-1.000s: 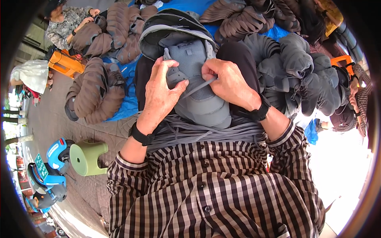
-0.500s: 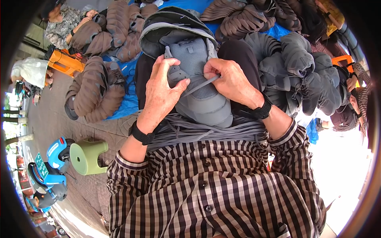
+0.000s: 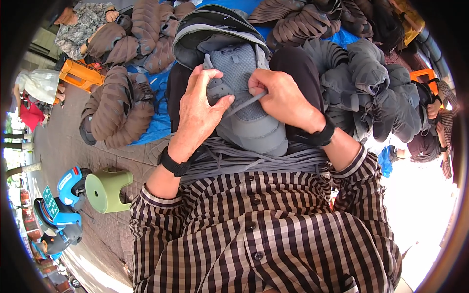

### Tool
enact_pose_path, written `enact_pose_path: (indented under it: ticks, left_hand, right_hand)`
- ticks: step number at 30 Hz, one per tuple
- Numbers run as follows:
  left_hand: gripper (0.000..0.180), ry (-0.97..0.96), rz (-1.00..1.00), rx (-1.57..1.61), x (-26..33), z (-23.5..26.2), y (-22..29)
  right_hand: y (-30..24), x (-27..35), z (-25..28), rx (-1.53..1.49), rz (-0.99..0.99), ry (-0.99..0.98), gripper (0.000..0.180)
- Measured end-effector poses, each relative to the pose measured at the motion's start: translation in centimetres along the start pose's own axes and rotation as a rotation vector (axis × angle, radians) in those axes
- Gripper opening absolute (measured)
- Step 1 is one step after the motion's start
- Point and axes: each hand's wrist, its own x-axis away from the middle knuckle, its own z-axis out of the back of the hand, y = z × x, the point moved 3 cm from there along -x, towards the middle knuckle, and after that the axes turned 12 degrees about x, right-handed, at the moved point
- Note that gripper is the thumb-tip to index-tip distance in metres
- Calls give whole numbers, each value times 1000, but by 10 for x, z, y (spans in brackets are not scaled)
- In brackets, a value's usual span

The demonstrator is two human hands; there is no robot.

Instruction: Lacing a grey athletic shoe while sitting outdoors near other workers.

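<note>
A grey shoe upper (image 3: 251, 132) lies across my lap, its toe toward me and its mesh tongue (image 3: 232, 66) exposed. My left hand (image 3: 200, 105) grips its left eyelet flap (image 3: 218, 90), thumb and forefinger on either side of the holes. My right hand (image 3: 281, 95) is closed in a pinch on a flat grey shoelace (image 3: 250, 103), which runs taut on a slant across the tongue toward my left thumb. Where the lace ends beneath the left thumb is hidden. Loose grey laces (image 3: 244, 158) lie in a bundle over my lap, below the toe.
More dark uppers (image 3: 222, 27) stand nested beyond the shoe. Brown stacks (image 3: 115, 107) lie on blue sheeting at left, grey stacks (image 3: 366, 83) at right. A green stool (image 3: 108, 190) and an orange stool (image 3: 80, 73) stand on the paving. Co-workers sit at both far sides.
My right hand has turned slightly, its fingers curling in over the lace, which now rises more steeply. The left hand keeps its place. Something red has come into view at far left.
</note>
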Motion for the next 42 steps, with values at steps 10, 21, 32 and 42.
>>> enact_pose_path:
  ticks: [10, 21, 32, 42]
  left_hand:
    - [50, -10, -79, 28, -1, -2, -4]
    - [49, 9, -69, 3, 0, -1, -3]
    - [46, 52, -186, -165, 4, -4, 6]
    - [21, 1, -200, -28, -5, -5, 12]
  right_hand:
    - [-4, -3, -6, 101, 97, 24, 18]
    - [5, 5, 4, 46, 13, 19, 10]
    - [-11, 0, -1, -3, 147, 19, 17]
    - [-2, 4, 4, 118, 130, 114, 13]
